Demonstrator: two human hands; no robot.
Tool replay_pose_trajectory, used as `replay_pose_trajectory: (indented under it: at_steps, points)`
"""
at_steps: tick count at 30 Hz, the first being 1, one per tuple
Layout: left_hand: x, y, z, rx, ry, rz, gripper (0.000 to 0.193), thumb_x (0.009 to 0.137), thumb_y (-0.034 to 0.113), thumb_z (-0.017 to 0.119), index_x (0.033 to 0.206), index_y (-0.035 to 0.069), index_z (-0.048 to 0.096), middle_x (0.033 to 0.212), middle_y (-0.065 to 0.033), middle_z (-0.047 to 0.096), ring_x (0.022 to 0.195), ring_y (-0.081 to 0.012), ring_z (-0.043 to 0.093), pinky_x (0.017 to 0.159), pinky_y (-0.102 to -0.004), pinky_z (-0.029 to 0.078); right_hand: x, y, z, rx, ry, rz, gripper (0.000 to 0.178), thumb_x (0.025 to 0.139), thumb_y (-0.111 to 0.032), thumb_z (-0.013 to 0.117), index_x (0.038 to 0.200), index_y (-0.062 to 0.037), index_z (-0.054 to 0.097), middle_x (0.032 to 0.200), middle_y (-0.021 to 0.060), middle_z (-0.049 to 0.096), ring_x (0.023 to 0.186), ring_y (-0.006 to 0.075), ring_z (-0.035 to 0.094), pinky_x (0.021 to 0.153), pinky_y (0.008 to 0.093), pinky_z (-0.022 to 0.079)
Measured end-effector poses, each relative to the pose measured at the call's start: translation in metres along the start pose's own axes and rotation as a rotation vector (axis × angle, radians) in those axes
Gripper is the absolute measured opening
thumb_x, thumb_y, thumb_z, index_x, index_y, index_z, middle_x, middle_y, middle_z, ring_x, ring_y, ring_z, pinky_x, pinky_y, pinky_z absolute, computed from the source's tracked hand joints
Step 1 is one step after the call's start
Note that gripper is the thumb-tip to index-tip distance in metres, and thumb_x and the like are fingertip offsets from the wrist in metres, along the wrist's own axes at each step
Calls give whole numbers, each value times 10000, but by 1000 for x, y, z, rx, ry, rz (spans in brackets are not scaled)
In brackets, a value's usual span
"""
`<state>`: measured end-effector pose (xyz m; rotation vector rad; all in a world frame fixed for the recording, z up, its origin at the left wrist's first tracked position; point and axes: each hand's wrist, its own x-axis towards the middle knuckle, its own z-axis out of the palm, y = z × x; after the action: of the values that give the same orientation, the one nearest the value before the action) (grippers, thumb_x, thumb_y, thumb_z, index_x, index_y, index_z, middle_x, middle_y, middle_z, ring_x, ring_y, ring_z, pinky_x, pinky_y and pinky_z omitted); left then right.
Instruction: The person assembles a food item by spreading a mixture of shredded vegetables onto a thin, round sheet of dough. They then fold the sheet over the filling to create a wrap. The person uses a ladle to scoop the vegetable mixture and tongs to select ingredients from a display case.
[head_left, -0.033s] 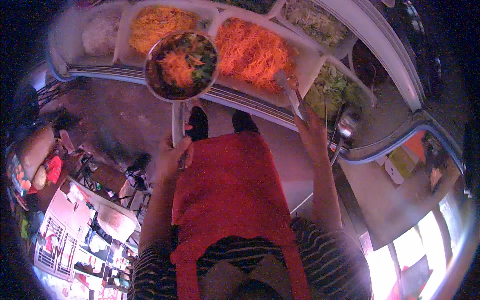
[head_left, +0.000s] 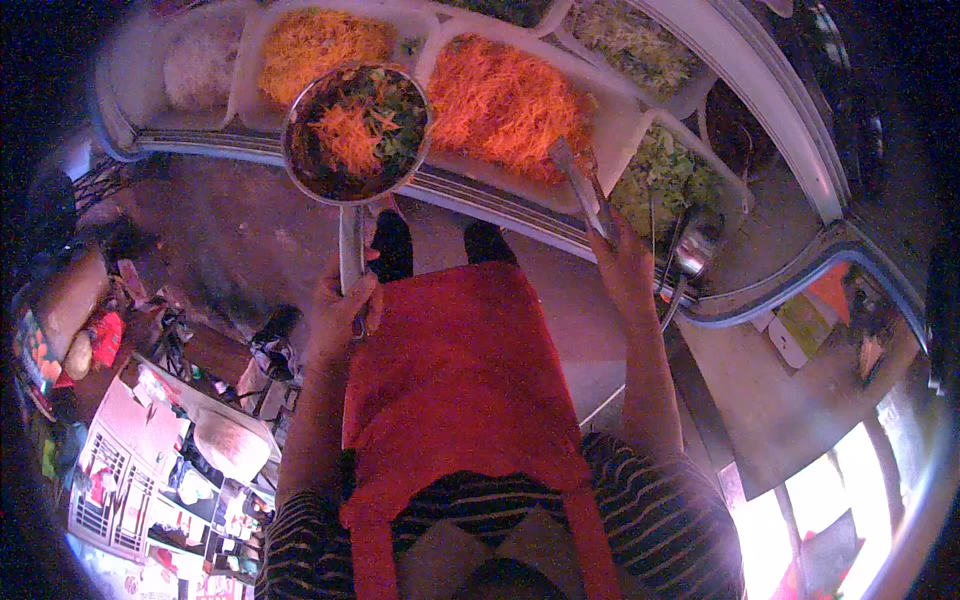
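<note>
Beyond the red apron (head_left: 455,370), both hands were closed: the left hand (head_left: 348,300) gripped the handle of a metal pan (head_left: 306,172), the right hand (head_left: 622,255) a pair of tongs (head_left: 583,192). A ladle (head_left: 697,248) lay just right. The pan held orange shreds and greens; the tongs' tips reached a tub (head_left: 612,128) of orange shreds (head_left: 505,100).

Partly lost from sight around the pan (head_left: 318,182)
Below the pan, the person's left hand (head_left: 345,308) is covering part of the handle (head_left: 351,240); above right, the view's top edge is cropping dark greens (head_left: 505,9); well rightward, dimness is obscuring a dark mass (head_left: 736,128).
</note>
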<state>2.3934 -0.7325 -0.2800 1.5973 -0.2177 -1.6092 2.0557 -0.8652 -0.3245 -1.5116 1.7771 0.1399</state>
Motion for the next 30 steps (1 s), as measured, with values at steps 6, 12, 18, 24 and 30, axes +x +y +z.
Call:
replay_pose_trajectory:
  at_steps: [6, 12, 18, 24, 30]
  points:
    - [0, 8, -47, -103, 140, 31, 320, 887, 119, 600, 1182, 37, 512, 608, -33, 533, 416, -106, 457, 369, -227, 346, 1, -52, 8, 55, 182, -352, 511, 834, -203, 675, 1302, -101, 496, 961, 197, 658, 869, 343, 656, 779, 442, 517]
    - [20, 44, -113, -115, 250, 4, 301, 891, 102, 598, 1173, 38, 517, 616, -27, 529, 417, -95, 457, 371, -221, 344, 20, -160, 57, 25, 63, -389, 489, 849, -288, 658, 1285, -125, 510, 807, 175, 655, 761, 349, 663, 666, 436, 537]
    - [28, 72, -190, -22, 170, -66, 271, 892, 94, 600, 1149, 56, 524, 615, -19, 528, 418, -94, 465, 374, -221, 345, 95, -236, 160, -95, -101, -475, 477, 856, -360, 645, 1232, -80, 556, 857, 196, 654, 821, 363, 647, 722, 428, 524]
    - [43, 85, -240, -25, 62, -134, 298, 884, 94, 615, 1159, 55, 506, 618, -17, 534, 435, -96, 479, 392, -230, 364, 108, -269, 198, 157, -208, -25, 496, 834, -379, 670, 1204, -59, 588, 804, 72, 673, 683, 158, 636, 615, 301, 503]
    - [63, 99, -255, 103, 16, -179, 326, 887, 96, 615, 1183, 45, 487, 620, -21, 539, 458, -100, 504, 416, -238, 394, 54, -290, 163, 66, -17, -135, 411, 852, -313, 647, 1197, -93, 603, 850, 110, 681, 748, 227, 651, 677, 353, 511]
